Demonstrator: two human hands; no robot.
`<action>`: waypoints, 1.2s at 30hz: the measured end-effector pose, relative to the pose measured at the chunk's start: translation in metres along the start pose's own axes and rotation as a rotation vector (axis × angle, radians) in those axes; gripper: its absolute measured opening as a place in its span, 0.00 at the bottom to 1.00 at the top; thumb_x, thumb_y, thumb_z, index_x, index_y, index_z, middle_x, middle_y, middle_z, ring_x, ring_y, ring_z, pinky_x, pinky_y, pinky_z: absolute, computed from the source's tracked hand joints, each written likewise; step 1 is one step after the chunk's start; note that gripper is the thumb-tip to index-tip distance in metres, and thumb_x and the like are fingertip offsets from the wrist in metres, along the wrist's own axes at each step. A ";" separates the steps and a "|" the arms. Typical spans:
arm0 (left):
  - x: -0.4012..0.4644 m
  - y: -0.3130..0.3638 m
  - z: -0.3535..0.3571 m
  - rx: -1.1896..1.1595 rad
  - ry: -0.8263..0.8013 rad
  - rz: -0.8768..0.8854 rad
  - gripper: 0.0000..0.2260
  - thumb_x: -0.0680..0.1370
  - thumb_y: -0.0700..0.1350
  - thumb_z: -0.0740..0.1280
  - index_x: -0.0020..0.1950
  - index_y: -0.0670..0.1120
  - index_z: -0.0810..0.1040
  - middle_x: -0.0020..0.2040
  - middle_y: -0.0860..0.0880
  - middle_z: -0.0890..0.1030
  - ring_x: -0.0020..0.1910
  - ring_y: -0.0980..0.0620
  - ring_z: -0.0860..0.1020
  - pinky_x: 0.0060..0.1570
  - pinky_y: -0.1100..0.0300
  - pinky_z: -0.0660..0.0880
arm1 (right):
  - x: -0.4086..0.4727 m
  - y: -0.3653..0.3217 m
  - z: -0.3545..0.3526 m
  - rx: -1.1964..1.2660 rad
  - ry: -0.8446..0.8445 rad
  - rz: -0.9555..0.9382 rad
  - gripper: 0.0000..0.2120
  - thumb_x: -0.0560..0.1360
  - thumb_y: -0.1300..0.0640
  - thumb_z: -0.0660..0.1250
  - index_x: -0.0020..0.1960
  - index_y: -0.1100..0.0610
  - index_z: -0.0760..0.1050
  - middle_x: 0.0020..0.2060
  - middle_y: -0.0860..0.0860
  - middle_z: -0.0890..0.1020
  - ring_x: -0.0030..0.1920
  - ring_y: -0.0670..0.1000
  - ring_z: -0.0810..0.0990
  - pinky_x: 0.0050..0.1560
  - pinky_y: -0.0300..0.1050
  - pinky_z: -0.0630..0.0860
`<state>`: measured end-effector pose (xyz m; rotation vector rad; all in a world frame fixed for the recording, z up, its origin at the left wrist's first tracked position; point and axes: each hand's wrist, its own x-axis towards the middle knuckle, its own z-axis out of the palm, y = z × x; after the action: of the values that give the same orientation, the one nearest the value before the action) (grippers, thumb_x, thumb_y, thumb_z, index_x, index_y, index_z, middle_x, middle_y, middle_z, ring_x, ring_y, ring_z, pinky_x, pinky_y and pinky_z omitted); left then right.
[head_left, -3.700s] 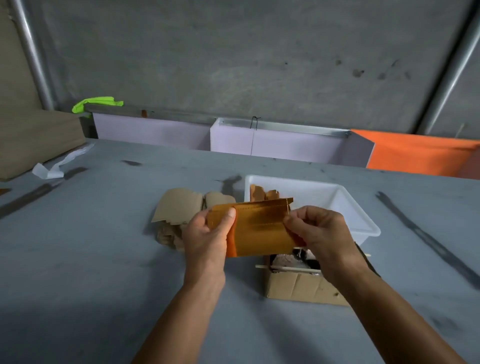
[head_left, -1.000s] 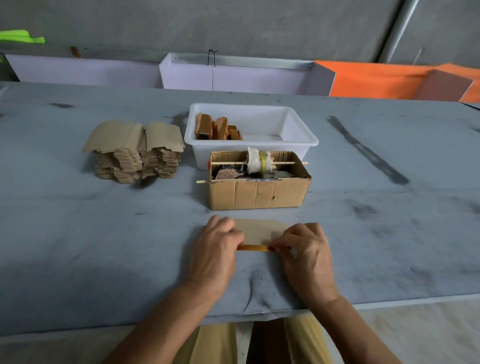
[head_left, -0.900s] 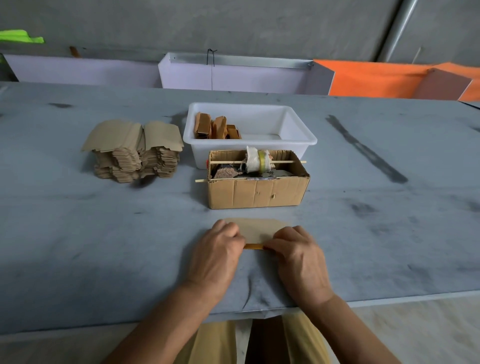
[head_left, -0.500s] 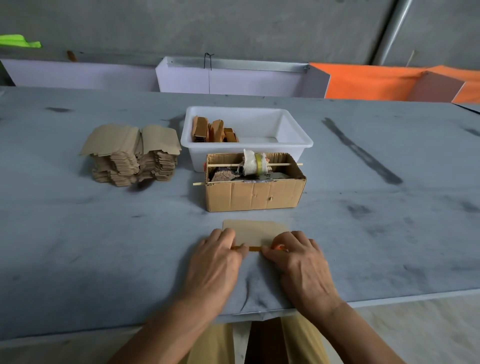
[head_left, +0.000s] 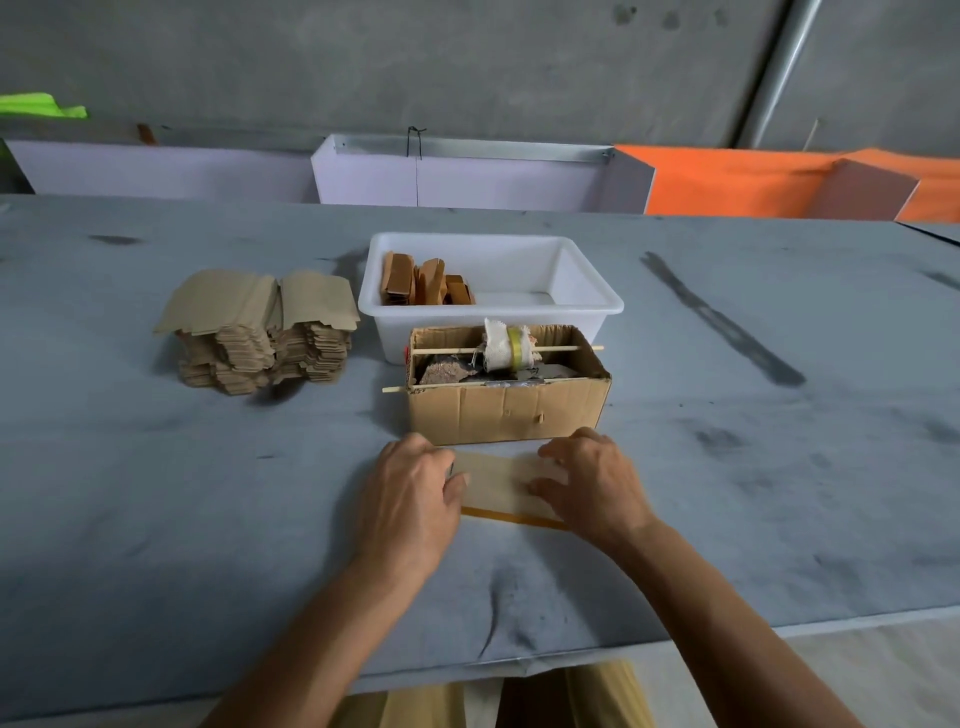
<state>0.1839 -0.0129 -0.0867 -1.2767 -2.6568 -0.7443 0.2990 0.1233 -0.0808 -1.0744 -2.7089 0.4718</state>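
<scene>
**Pressing a kraft card blank flat at the front of the tabletop**

Lying flat on the grey tabletop (head_left: 727, 519), the kraft card blank (head_left: 498, 480) sits just in front of the open cardboard box (head_left: 506, 413), with a gold-orange strip (head_left: 511, 517) showing along its near edge. The left hand (head_left: 410, 491) covers the blank's left end, its fingers curled over that end and the thumb laid on top, grasping it. The right hand (head_left: 595, 480) is blurred. Its bent fingers rest on the right end, and I cannot tell whether they pinch the card or only press it.

A thin stick carrying a cloth-wrapped roll (head_left: 506, 349) lies across the box. Touching the box from behind is a white plastic tub (head_left: 597, 301) with folded brown pieces (head_left: 423, 283) standing at its left end. A stack of flat card blanks (head_left: 260, 332) stands to the tub's left, well apart from both hands.
</scene>
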 end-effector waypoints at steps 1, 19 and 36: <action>0.005 -0.001 0.002 -0.014 -0.025 0.002 0.13 0.78 0.50 0.64 0.55 0.43 0.80 0.52 0.47 0.76 0.55 0.49 0.72 0.51 0.59 0.67 | 0.003 -0.001 0.001 -0.018 -0.022 0.011 0.17 0.74 0.51 0.68 0.62 0.52 0.76 0.57 0.52 0.75 0.58 0.54 0.73 0.58 0.49 0.72; 0.030 0.002 0.018 -0.086 -0.119 0.104 0.13 0.78 0.43 0.65 0.63 0.47 0.78 0.54 0.48 0.78 0.56 0.49 0.73 0.53 0.61 0.66 | 0.012 0.006 -0.005 0.410 -0.074 -0.072 0.09 0.69 0.65 0.73 0.41 0.54 0.77 0.39 0.49 0.78 0.42 0.49 0.76 0.38 0.32 0.71; 0.033 -0.007 0.012 0.008 -0.151 0.253 0.06 0.77 0.45 0.64 0.51 0.52 0.79 0.50 0.54 0.77 0.54 0.53 0.72 0.49 0.60 0.60 | 0.019 0.005 -0.002 -0.006 0.014 -0.401 0.06 0.75 0.57 0.68 0.50 0.51 0.82 0.49 0.48 0.81 0.55 0.50 0.73 0.54 0.46 0.71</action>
<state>0.1592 0.0129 -0.0905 -1.6876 -2.5338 -0.6238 0.2886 0.1403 -0.0794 -0.5073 -2.8100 0.3836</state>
